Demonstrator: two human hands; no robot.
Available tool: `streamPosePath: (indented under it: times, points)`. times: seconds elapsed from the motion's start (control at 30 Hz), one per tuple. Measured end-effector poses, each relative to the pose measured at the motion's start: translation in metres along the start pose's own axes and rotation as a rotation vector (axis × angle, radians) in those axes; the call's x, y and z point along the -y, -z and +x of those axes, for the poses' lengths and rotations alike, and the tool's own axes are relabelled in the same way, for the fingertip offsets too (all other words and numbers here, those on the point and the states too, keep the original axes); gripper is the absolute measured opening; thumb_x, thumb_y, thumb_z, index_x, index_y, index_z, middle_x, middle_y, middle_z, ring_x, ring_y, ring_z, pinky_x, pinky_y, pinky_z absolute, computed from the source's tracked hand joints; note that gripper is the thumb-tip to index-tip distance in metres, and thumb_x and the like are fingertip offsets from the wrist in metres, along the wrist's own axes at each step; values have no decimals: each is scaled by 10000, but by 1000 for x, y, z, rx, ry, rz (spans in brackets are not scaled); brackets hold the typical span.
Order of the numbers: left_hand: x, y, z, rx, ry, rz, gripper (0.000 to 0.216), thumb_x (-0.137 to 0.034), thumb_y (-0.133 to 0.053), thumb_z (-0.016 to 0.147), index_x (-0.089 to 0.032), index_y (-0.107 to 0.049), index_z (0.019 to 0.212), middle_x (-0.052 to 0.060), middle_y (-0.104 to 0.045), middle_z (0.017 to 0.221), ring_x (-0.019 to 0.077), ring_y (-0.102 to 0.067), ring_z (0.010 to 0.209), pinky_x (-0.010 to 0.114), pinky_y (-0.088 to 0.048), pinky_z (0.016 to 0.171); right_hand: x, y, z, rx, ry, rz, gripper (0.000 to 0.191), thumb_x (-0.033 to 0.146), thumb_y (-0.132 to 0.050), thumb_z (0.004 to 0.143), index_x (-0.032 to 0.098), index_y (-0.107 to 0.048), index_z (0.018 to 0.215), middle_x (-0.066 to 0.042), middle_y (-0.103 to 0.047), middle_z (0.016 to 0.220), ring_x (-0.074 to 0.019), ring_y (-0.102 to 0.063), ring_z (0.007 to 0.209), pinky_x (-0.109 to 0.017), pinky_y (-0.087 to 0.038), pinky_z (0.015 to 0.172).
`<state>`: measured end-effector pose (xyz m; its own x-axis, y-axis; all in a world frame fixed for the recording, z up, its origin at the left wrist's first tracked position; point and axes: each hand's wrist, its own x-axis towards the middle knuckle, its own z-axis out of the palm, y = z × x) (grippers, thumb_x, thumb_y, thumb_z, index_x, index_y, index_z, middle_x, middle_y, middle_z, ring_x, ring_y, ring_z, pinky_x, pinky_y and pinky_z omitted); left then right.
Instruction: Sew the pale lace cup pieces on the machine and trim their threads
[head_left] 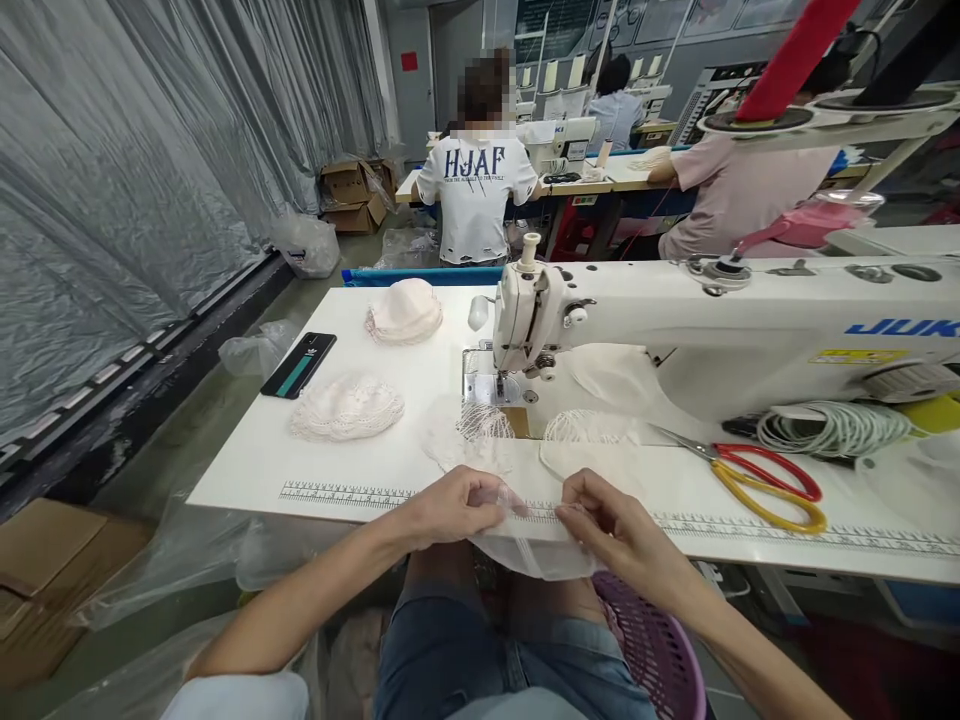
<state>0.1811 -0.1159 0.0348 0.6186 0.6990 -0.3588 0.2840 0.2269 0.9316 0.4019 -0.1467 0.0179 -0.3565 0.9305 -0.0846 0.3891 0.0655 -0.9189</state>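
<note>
At the table's front edge my left hand [466,508] pinches one side of a thin, sheer white piece of fabric [534,557]. My right hand [609,530] grips the same piece on its other side, fingers closed. The fabric hangs over the edge above my lap. Just beyond my hands lie a white lace piece [480,425] and a cream cup-shaped piece with a lace edge [592,440]. A white sewing machine [529,315] stands behind them, its needle and foot above the metal plate. The exact fingertip contact is partly hidden.
To the left are a lace stack [349,408], a cream fabric stack [405,312] and a phone [298,365]. Scissors [772,490] with red and yellow handles lie right, near a coil of pale cord [832,428]. A purple basket [660,650] stands below. Co-workers [476,190] sit ahead.
</note>
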Motion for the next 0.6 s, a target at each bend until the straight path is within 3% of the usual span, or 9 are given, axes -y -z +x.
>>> streamPosePath:
  times: [0.3,0.43,0.5,0.6]
  points:
    - [10,14,1,-21,27,-39,215,-209,-530,743,-100,-684,846,-62,-403,478,50,-304,442,173,-215,421,-6,-5,10,20,-63,3,267,443,-460,888,205,-435,769,56,-392,547,-101,-324,507,-221,-246,456]
    - [8,17,-2,-51,38,49,196,-171,-494,746,-115,-667,819,-44,-450,502,73,-391,474,178,-275,445,4,-3,4,43,-73,65,273,454,-471,883,208,-442,767,45,-449,552,-103,-373,510,-218,-262,459]
    - [3,18,-6,-71,-44,120,190,-135,-480,746,-128,-664,792,1,-554,622,104,-492,577,202,-368,528,14,2,-4,150,-91,165,283,475,-487,869,212,-462,767,28,-498,560,-107,-412,492,-221,-286,452]
    - [-8,15,-15,-23,-314,183,144,-121,-531,743,-151,-660,686,61,-624,942,176,-567,872,284,-430,795,28,9,-11,298,-57,329,362,569,-489,828,214,-513,763,1,-545,534,-126,-456,442,-243,-349,442]
